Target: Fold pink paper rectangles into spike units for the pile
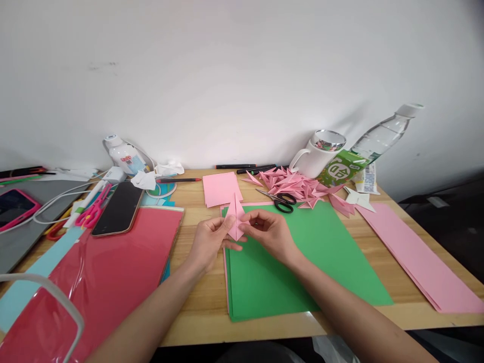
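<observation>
A small folded pink paper piece (236, 218) with a pointed top is held upright above the top edge of a green paper sheet (302, 262). My left hand (210, 241) pinches its left side, fingers closed on it. From the right, my right hand (269, 232) grips the piece too, with fingers curled around its edge. Both hands hover just over the wooden desk (204, 307).
A pile of folded pink pieces (298, 185), black scissors (280, 200) and pink squares (220, 188) lie behind. Pink strips (416, 257) lie right; a mug (316, 153), carton (339, 168) and bottle (381, 135) stand far right. A red folder (113, 272), phone (118, 208) and pink scissors (91, 212) sit left.
</observation>
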Tool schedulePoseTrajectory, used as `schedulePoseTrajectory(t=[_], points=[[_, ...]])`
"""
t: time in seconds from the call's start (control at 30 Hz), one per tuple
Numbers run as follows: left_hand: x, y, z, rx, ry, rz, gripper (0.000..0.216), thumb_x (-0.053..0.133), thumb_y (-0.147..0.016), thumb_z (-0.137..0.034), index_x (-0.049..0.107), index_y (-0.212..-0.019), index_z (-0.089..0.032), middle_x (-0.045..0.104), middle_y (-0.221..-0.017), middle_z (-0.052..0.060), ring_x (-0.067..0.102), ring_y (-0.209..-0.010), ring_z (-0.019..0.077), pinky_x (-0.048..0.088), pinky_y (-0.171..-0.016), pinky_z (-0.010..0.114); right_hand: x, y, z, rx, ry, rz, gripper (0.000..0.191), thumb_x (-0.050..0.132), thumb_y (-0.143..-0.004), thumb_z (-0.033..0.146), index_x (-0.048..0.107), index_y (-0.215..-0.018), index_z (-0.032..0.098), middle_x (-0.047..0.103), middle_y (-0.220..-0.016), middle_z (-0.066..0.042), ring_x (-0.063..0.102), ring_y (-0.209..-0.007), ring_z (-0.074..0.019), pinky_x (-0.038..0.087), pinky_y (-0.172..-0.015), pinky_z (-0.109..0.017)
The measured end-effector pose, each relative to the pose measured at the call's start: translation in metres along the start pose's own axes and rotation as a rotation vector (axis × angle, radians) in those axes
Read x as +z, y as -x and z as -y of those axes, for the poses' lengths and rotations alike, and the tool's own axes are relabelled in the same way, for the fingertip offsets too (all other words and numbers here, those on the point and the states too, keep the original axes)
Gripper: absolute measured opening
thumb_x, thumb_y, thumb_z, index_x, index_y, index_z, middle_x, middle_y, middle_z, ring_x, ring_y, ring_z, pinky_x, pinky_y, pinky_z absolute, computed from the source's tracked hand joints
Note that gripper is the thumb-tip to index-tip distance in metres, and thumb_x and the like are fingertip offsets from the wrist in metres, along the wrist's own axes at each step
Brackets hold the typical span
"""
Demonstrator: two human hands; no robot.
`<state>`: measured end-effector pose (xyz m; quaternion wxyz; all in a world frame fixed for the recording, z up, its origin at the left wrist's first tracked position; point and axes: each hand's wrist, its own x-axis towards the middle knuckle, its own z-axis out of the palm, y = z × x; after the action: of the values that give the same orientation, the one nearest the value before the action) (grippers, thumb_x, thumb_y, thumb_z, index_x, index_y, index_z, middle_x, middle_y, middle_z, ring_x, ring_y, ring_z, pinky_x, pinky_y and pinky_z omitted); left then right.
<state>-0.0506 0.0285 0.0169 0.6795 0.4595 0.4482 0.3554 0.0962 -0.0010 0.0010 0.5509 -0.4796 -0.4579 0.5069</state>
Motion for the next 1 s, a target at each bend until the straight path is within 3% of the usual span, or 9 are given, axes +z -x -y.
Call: schedulePoseTrajectory(t=[0.33, 0.77, 1.0], points=[[-0.0011, -0.0002, 0.0049, -0.037, 0.153, 0.002, 0.029, 0.079, -0.058, -0.035, 0.068, -0.065, -0.008, 0.069, -0.068, 0.005, 0.065, -0.067, 0.0166, 0.059, -0.071, 0.034, 0.0015, 0.0005, -0.0030, 0.019, -0.001, -0.031, 0.028, 0.078, -0.057, 0.036, 0.067, -0.074, 0.017, 0.065, -0.067, -0.001, 0.059, -0.059, -0.0145, 0.054, -0.057, -0.029], [-0.0036, -0.0012, 0.0016, -0.100, 0.172, 0.064, 0.032, 0.080, -0.057, -0.034, 0.071, -0.074, -0.008, 0.072, -0.079, 0.010, 0.068, -0.075, 0.0198, 0.057, -0.077, 0.035, 0.0004, -0.0001, -0.0028, 0.054, -0.028, -0.026, 0.027, 0.078, -0.057, 0.033, 0.068, -0.075, 0.016, 0.066, -0.066, -0.001, 0.059, -0.058, -0.0135, 0.055, -0.057, -0.028], [-0.0033, -0.0018, 0.0059, -0.053, 0.119, 0.053, 0.032, 0.078, -0.060, -0.036, 0.068, -0.069, -0.008, 0.071, -0.073, 0.007, 0.068, -0.071, 0.0187, 0.058, -0.074, 0.034, -0.0020, 0.0002, -0.0050, 0.038, 0.027, -0.028, 0.028, 0.078, -0.058, 0.034, 0.067, -0.075, 0.015, 0.064, -0.067, -0.001, 0.057, -0.059, -0.0128, 0.052, -0.057, -0.027]])
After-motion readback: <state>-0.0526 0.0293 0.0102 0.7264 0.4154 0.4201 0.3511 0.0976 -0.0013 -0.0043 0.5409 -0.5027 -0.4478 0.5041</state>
